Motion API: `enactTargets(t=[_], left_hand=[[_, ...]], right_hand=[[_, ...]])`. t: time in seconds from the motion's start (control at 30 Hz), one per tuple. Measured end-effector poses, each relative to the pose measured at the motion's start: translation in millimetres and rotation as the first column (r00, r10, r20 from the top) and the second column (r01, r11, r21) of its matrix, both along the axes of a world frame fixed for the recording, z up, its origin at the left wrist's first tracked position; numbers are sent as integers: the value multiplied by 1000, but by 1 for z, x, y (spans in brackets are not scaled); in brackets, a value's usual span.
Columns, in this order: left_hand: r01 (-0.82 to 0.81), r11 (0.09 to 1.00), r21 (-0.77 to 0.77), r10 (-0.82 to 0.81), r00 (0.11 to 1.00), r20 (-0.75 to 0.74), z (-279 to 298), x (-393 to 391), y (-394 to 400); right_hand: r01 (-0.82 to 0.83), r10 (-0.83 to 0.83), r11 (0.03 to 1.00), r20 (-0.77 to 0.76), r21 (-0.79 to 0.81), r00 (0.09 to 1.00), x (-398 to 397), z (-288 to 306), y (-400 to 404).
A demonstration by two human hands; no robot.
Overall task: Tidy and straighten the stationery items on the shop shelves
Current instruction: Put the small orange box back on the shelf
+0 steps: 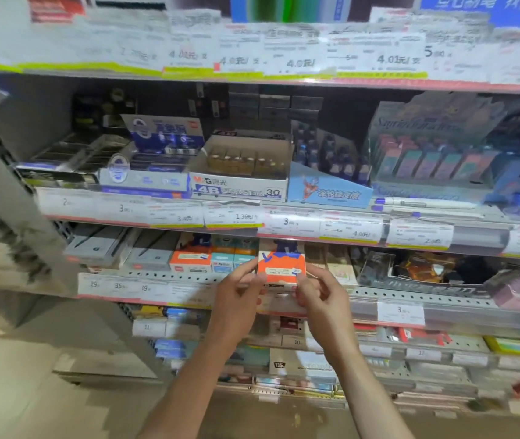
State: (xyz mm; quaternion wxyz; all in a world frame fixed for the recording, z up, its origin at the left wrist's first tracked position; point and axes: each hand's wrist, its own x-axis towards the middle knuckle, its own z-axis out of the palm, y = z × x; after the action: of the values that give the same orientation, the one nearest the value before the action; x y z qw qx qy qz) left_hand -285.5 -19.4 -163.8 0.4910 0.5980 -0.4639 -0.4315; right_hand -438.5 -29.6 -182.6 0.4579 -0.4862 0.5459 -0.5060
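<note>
Matching orange box (189,260) sits left on the third shelf (410,294). Left hand (236,296) and right hand (319,294) each pinch a side of the orange-and-blue stationery box (281,267), held upright at the shelf front, probably to square it into its row.

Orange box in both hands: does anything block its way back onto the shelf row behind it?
Nothing visible does. The left hand and right hand hold the orange box just in front of the shelf row.

Small orange box (281,267), white label, upright, facing out, at third shelf's (410,294) front edge
</note>
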Motion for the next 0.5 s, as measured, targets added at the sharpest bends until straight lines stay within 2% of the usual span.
enactTargets(t=[0.2, 0.27, 0.5], left_hand=[[-28, 999, -20, 26, 995, -92, 0, 86, -1], [-62, 998, -6, 60, 989, -134, -4, 117, -7], [-39, 998, -44, 38, 999, -29, -9, 183, -27]], right_hand=[[16, -18, 999, 59, 28, 998, 94, 1, -2], [8, -8, 1000, -3, 15, 1000, 124, -1, -7], [-23, 24, 1000, -249, 7, 968, 183, 1, -25]])
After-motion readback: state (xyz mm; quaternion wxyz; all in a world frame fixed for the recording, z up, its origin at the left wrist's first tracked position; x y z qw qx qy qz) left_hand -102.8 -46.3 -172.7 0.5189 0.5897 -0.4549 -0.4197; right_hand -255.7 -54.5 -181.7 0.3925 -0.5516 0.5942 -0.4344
